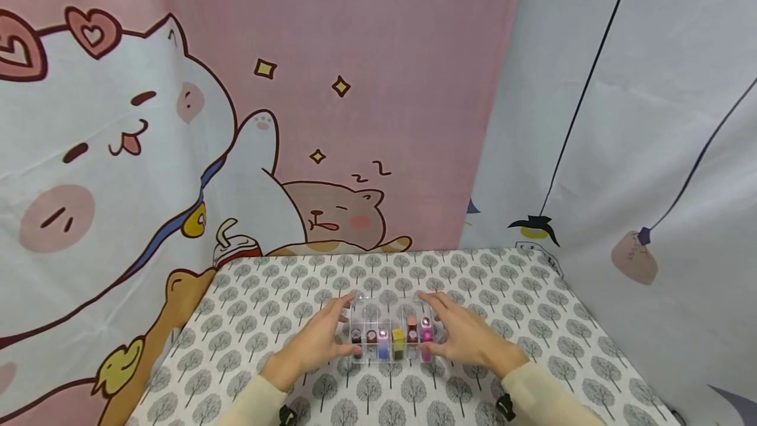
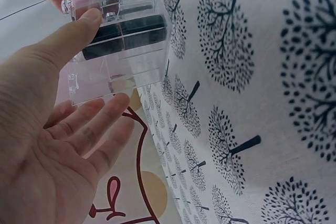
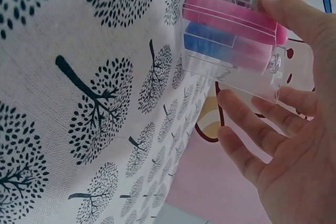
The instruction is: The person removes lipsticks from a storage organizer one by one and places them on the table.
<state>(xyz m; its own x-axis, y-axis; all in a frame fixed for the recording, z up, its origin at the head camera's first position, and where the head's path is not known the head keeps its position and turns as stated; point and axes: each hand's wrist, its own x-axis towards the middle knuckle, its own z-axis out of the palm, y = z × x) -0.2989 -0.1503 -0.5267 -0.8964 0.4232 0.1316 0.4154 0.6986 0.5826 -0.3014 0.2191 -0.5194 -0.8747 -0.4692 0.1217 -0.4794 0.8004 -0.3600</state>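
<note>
A clear plastic lipstick organizer (image 1: 371, 311) sits on the patterned cloth, holding several small cosmetic tubes in its front row. Among them are a dark tube (image 2: 126, 36), a pink-and-blue tube (image 1: 383, 344), a yellow-topped tube (image 1: 398, 343) and a bright pink tube (image 3: 233, 18). My left hand (image 1: 316, 336) grips the left end of the organizer, thumb on the front and fingers toward the back corner. At the opposite end, my right hand (image 1: 464, 335) holds it the same way. In both wrist views the lower fingers spread loosely beside the clear wall.
A white cloth with grey trees (image 1: 368, 388) covers the table. Behind it hangs a pink curtain (image 1: 408, 117) with cartoon animals, and a pale fabric panel (image 1: 662, 130) stands along the right side.
</note>
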